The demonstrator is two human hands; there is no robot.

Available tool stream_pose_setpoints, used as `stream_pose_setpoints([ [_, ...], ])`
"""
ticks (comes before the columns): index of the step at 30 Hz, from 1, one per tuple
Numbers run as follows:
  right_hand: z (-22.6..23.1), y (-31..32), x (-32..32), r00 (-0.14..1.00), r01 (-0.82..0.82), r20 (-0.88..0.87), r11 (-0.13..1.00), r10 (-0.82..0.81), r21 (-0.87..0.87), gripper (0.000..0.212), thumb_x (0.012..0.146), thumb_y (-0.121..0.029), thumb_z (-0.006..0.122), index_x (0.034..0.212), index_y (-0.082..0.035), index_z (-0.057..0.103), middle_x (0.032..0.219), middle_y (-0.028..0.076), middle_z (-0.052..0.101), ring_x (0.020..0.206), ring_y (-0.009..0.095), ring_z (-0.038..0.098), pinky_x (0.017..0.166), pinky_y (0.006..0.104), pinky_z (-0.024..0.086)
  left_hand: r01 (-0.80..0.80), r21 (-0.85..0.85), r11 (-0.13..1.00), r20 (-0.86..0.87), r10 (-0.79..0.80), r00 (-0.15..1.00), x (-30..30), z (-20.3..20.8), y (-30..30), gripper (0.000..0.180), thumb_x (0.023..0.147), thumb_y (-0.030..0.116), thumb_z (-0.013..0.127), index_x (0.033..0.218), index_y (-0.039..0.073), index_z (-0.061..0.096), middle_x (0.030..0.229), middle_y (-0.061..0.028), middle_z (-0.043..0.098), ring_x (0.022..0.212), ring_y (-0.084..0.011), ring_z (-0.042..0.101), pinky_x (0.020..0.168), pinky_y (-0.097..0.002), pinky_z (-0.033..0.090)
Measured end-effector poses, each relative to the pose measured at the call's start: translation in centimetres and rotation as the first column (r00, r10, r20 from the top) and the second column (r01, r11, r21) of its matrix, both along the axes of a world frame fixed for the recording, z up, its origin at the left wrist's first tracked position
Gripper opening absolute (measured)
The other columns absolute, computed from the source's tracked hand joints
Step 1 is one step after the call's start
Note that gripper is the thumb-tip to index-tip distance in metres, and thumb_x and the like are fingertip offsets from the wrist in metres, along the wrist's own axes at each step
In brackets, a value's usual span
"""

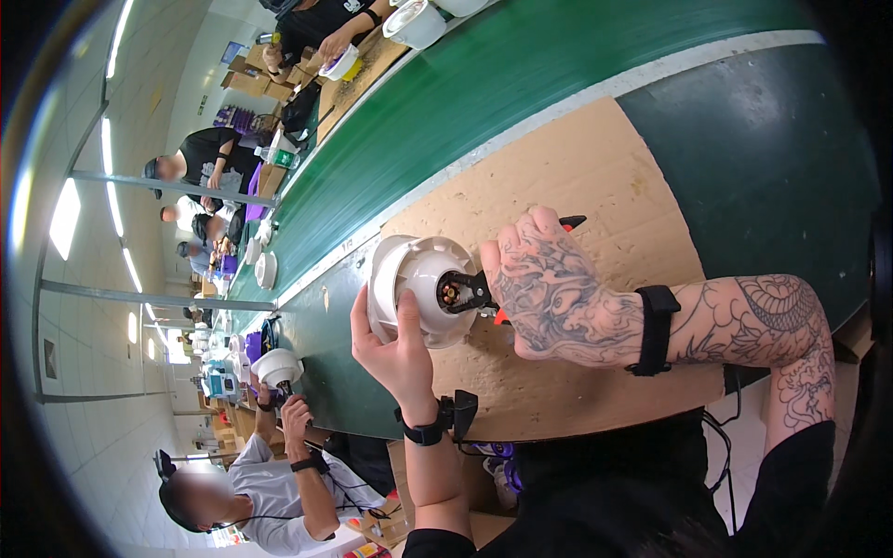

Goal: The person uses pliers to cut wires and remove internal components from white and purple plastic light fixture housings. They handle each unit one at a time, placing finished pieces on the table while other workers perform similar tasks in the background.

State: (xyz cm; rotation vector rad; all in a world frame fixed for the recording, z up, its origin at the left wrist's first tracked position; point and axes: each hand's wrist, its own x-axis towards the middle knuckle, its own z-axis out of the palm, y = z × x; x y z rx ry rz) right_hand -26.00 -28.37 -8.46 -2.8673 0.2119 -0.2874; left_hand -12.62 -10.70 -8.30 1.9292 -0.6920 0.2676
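Note:
My left hand [395, 358] is closed around the side of a white round plastic housing [417, 270], its thumb along the front. The housing lies tilted over a cardboard sheet, with its rounded end toward my right hand. A dark opening in that end shows small copper-coloured parts [450, 295]. My right hand [558, 288] is wrapped around pliers with red and black handles. The black jaws of the pliers [478, 290] reach to the opening; whether they grip a part there, I cannot tell. My fist hides most of the handles.
The cardboard sheet [642, 205] covers part of the dark green table [753, 139]. Beyond it runs a green conveyor belt [521, 102]. At left, a co-worker in a white shirt [270, 488] handles a similar white housing [278, 368]. More people and white parts line the belt's far side.

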Motion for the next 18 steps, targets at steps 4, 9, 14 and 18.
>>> stream_pose_setpoints([
  [4, 0.1, 0.1, -0.5, 1.000, 0.010, 0.001, 1.000, -0.010, -0.023, 0.047, 0.061, -0.029, 0.078, 0.095, -0.003, 0.059, 0.085, 0.013, 0.059, 0.085, 0.023, 0.056, 0.085, 0.0389, 0.036, 0.007, -0.009, 1.000, 0.005, -0.007, 1.000, -0.4, -0.1, -0.2, 0.045, 0.097, 0.015, 0.078, 0.131, -0.011, 0.063, 0.115, -0.0148, 0.073, 0.099, -0.0169, 0.070, 0.088, -0.0308, 0.057],
  [9, 0.0, -0.8, -0.8, 0.998, -0.064, 0.029, 0.992, 0.061, 0.113, 0.043, 0.063, -0.028, 0.077, 0.094, -0.003, 0.059, 0.080, 0.014, 0.061, 0.079, 0.025, 0.060, 0.087, 0.0405, 0.038, 0.017, -0.035, 0.999, 0.012, -0.017, 1.000, -0.8, -0.3, -0.5, 0.049, 0.097, 0.014, 0.079, 0.134, -0.013, 0.060, 0.118, -0.0168, 0.072, 0.102, -0.0187, 0.070, 0.090, -0.0321, 0.058],
  [14, -0.5, -2.2, -0.8, 0.989, -0.088, -0.058, 0.847, 0.139, 0.524, 0.043, 0.064, -0.027, 0.076, 0.093, -0.001, 0.057, 0.080, 0.016, 0.060, 0.083, 0.029, 0.063, 0.089, 0.0410, 0.039, -0.008, -0.035, 0.999, 0.047, 0.009, 0.999, -0.6, -0.9, -0.5, 0.052, 0.095, 0.013, 0.080, 0.135, -0.014, 0.059, 0.120, -0.0186, 0.071, 0.105, -0.0212, 0.070, 0.093, -0.0348, 0.057],
  [18, -2.3, -1.5, -0.2, 0.986, -0.089, 0.156, 0.972, 0.055, 0.217, 0.048, 0.064, -0.030, 0.077, 0.098, -0.001, 0.060, 0.084, 0.013, 0.063, 0.087, 0.026, 0.063, 0.090, 0.0408, 0.038, -0.046, -0.015, 0.999, 0.005, 0.046, 0.999, 0.0, -0.7, -0.3, 0.053, 0.096, 0.016, 0.080, 0.134, -0.014, 0.059, 0.119, -0.0179, 0.072, 0.104, -0.0202, 0.070, 0.090, -0.0341, 0.058],
])
